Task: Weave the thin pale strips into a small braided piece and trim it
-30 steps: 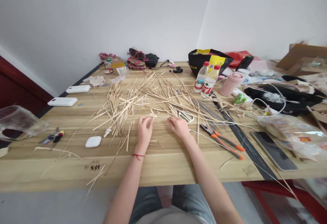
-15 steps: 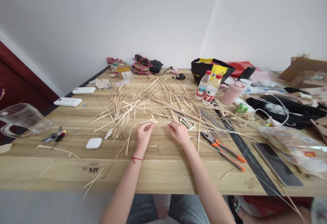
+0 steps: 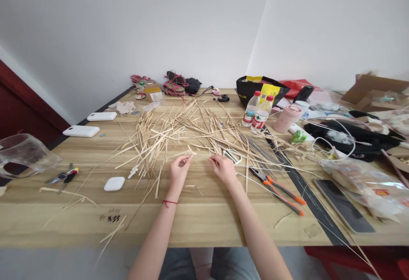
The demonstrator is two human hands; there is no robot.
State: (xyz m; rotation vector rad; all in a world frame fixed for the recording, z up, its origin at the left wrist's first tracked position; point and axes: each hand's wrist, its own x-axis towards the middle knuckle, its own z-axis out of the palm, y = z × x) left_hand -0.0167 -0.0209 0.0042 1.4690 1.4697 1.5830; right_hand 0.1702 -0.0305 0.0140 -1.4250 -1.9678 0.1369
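Observation:
Near the middle of the wooden table (image 3: 204, 224), my left hand (image 3: 180, 170) pinches a small pale woven piece (image 3: 190, 153) between thumb and fingertips. To its right, my right hand (image 3: 223, 169) has thumb and fingers pressed together; a thin pale strand seems to run between the two hands, too fine to follow clearly. Beyond both hands lies a wide heap of dry plant strips (image 3: 159, 133). White-handled scissors (image 3: 232, 156) rest just behind my right hand, partly under strips. Pliers with orange handles (image 3: 284, 192) lie to the right.
Two bottles (image 3: 262, 113), a pink cup (image 3: 288, 118) and a black bag (image 3: 255, 90) stand at the back right. A phone (image 3: 344, 205) and plastic-wrapped bread (image 3: 367, 182) lie at the right. A clear pitcher (image 3: 27, 156) and white earphone case (image 3: 114, 183) are at the left.
The view has shifted slightly, so things on the table appear a little further left. Both hands keep nearly the same pose. The foot at the lower right is no longer in view.

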